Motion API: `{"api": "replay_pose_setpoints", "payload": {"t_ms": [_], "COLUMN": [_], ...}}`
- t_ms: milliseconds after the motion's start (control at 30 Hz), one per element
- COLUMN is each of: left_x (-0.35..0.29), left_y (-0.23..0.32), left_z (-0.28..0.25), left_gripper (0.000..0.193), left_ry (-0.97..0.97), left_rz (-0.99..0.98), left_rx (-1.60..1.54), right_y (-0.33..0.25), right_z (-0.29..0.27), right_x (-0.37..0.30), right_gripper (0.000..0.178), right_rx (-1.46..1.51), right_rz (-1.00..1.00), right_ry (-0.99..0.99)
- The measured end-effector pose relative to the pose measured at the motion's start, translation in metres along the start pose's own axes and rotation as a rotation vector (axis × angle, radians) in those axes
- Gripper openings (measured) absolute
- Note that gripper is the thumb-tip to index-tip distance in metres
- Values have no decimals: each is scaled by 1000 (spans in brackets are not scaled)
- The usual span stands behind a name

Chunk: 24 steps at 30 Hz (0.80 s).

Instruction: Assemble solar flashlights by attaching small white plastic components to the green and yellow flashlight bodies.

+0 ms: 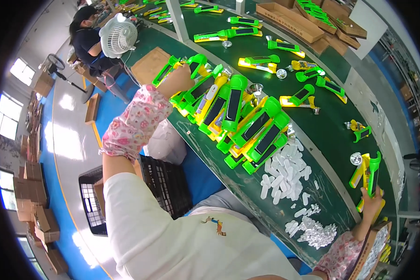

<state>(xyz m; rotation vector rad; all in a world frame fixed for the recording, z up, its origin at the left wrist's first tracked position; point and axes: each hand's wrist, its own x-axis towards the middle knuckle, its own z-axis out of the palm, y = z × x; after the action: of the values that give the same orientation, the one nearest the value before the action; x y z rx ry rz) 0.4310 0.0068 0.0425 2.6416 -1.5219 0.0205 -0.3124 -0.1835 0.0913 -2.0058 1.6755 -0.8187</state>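
Green heaped lamps (234,101) left of the white pieces (284,173) seem gathered, loose lamps (330,86) rightward seem left over, left hand (178,80) and right hand (371,204) partly curled at lamps, hold unclear.

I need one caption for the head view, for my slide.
Left hand at a pile of green-and-yellow flashlight assemblies, right hand at another, small white pieces between.

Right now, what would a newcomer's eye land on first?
The heap of green-and-yellow lamps at the center, with the left hand at its upper-left end, stands out first. Next come small white pieces to its lower right, then the white fan at upper left.
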Motion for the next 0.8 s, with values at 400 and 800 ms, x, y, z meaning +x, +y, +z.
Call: {"api": "replay_pose_setpoints", "payload": {"t_ms": [400,800], "left_x": [-219,-191], "left_y": [262,346], "left_z": [34,67], "left_gripper": [59,61], "left_ry": [-853,-633], "left_rz": [497,290], "left_rx": [-1991,-1781], "right_y": [-173,-154], "right_z": [126,169], "right_x": [-137,-157], "right_gripper": [57,52], "right_rx": [215,13], "right_rz": [-187,-81], "right_ry": [-170,20]}}
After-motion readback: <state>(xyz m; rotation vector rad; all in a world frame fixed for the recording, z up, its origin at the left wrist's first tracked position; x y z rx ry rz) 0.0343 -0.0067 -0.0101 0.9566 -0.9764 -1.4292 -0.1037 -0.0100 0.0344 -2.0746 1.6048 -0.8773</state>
